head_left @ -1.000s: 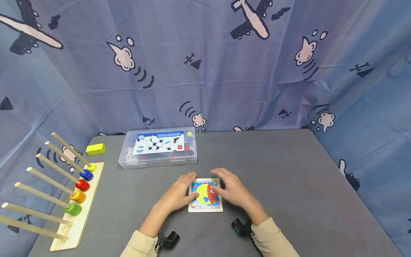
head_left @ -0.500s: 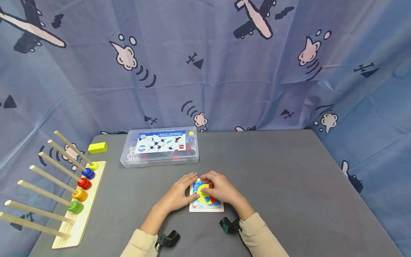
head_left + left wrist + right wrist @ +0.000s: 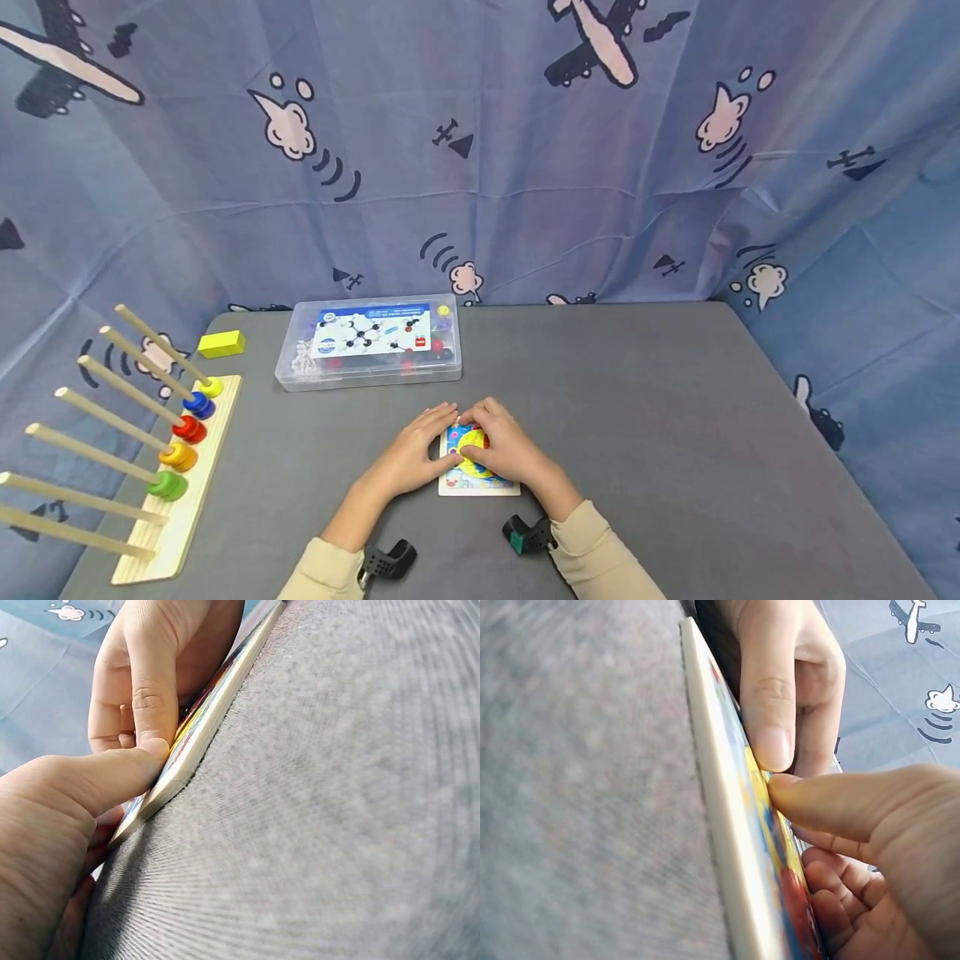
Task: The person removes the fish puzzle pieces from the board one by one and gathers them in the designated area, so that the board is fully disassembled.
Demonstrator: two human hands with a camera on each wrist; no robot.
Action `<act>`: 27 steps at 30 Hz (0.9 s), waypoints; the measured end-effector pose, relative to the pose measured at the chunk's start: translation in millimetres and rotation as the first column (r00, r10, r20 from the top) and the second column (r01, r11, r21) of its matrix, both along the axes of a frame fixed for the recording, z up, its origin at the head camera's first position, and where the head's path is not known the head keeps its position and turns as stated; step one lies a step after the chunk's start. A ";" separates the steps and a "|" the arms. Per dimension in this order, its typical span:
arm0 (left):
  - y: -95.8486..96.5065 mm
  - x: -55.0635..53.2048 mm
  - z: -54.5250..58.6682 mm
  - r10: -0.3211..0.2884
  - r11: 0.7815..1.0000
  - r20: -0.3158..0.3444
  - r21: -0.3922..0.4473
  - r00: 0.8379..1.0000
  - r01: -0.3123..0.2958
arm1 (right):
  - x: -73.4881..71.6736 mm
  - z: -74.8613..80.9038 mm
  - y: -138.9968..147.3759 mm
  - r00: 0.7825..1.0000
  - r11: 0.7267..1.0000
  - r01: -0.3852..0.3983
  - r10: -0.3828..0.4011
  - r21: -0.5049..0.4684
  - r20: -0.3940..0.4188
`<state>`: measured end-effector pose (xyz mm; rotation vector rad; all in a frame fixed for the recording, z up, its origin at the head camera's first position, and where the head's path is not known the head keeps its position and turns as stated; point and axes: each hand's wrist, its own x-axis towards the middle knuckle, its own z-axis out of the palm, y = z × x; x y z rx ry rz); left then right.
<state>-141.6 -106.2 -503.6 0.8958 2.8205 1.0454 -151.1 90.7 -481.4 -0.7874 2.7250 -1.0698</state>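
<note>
A small wooden jigsaw puzzle point(image 3: 480, 482) with a yellow and red fish picture lies flat on the grey table. From its left side my left hand point(image 3: 405, 454) grips it, thumb on the picture and fingers along the edge. My right hand point(image 3: 513, 446) reaches over from the right with bent fingers, its thumb on the yellow part and its fingertips near the top edge. In the right wrist view, both thumb tips almost meet on the puzzle point(image 3: 787, 877). Whether the right fingers pinch a single piece is hidden. The left wrist view shows the pale frame point(image 3: 202, 750) on the cloth.
Behind the hands stands a clear plastic box point(image 3: 367, 379) of molecule model parts. At the left is a wooden peg stand point(image 3: 176, 533) with coloured rings and tall pegs. A yellow block point(image 3: 222, 344) lies behind it. A patterned curtain point(image 3: 525, 233) hangs along the back.
My right hand has moved left over the puzzle, from its right edge to beside the left hand, and its fingers have drawn closer together. The left hand stays in place.
</note>
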 end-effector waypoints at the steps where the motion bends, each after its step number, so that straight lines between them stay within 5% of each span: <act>1: -0.2 0.1 0.0 0.001 1.000 -0.004 0.002 1.000 -0.001 | 0.3 0.3 -0.5 1.000 1.000 0.001 -0.001 -0.003 0.000; 27: 1.0 0.4 1.6 0.026 0.999 0.039 -0.026 0.999 -0.025 | 0.6 -1.8 -4.7 0.997 0.998 0.058 -0.057 -0.033 0.045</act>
